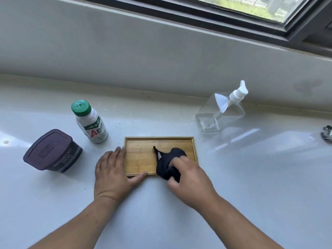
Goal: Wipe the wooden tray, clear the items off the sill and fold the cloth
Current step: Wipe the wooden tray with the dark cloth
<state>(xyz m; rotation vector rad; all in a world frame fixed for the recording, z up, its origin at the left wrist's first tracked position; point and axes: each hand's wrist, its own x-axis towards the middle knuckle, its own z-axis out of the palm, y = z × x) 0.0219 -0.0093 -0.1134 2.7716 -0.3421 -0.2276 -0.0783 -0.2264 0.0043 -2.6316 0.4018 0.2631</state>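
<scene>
A small wooden tray (142, 151) lies flat on the white sill (251, 168), in the middle of the view. A bunched dark cloth (168, 164) rests on the tray's right half and hangs over its near edge. My right hand (190, 180) grips the cloth from the near right and presses it on the tray. My left hand (112, 172) lies flat on the sill against the tray's left end, fingers along the left rim and thumb on the near rim.
A dark cocoa tub (52, 151) stands at the left. A white drink bottle with a green cap (90, 123) is behind the tray's left corner. A clear pump dispenser (221, 112) stands at the back right. A metal object (327, 133) shows at the right edge.
</scene>
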